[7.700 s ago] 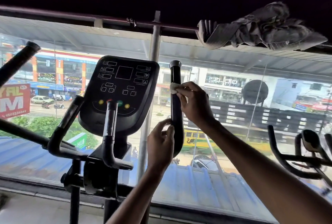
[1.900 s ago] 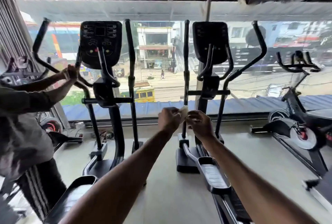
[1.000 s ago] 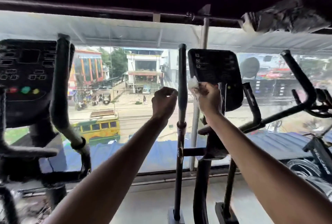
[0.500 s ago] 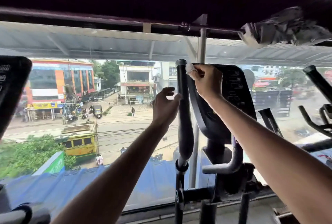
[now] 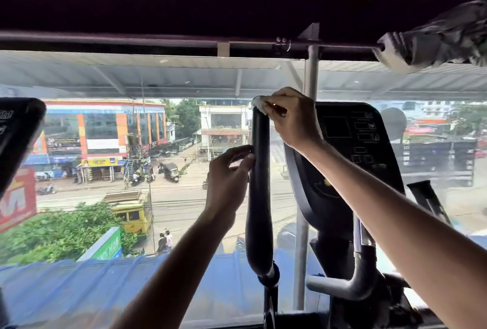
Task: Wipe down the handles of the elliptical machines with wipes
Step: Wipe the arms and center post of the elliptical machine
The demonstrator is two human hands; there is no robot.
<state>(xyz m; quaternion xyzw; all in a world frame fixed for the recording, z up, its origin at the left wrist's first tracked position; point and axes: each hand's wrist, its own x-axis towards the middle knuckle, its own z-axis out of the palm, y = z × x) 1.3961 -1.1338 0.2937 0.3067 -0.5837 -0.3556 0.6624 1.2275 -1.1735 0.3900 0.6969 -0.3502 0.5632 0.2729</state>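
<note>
Now higher, the right hand pinches the wipe on the handle top, left hand gripping below; shaft likely still unwiped.

Two grips are in view: the left grip and the right grip. There is one white wipe and one upright black handle. Consoles number two – the right console and the left console, which is cut by the frame edge. One grey curved bar shows low down, and one further dark handle at right. One bundled cloth and one overhead rail show above. Outside there are one yellow bus, one auto-rickshaw and two pedestrians.
</note>
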